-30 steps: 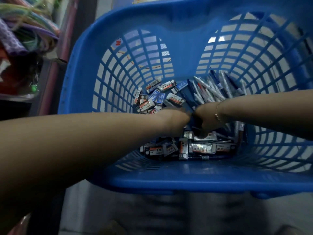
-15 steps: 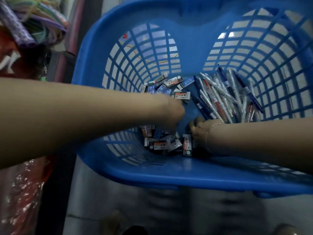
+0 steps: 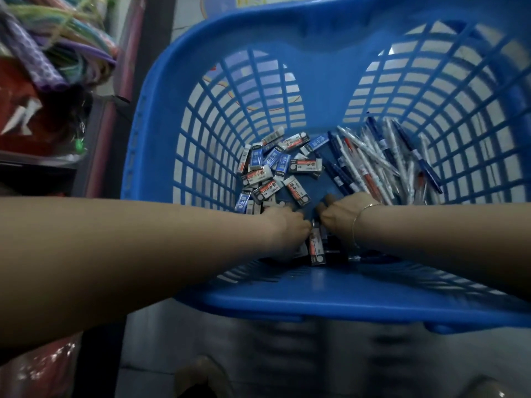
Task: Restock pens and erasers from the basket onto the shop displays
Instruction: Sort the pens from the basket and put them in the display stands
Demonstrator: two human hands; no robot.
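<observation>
A blue plastic basket (image 3: 287, 300) is tilted toward me. Several small boxed erasers (image 3: 275, 170) with red or blue labels lie on the left of its floor, and several pens (image 3: 373, 165) lie on the right. My left hand (image 3: 287, 228) reaches in palm down over the near erasers, its fingers bent into the pile and hidden. My right hand (image 3: 342, 214), with a thin bracelet on its wrist, is beside it with its fingers curled down on the basket floor. One eraser (image 3: 316, 248) stands between the two hands. Whether either hand holds anything is hidden.
At the upper left hang coloured tubes and wrapped goods (image 3: 51, 53) on a shop rack, next to a dark upright post (image 3: 115, 133). Shiny red packaging (image 3: 37, 369) sits at the lower left. Under the basket the floor (image 3: 316, 363) is blurred.
The view has shifted, so the basket sits further right and lower. Both hands have come closer together near the basket's front wall, and the erasers beyond them are more exposed.
</observation>
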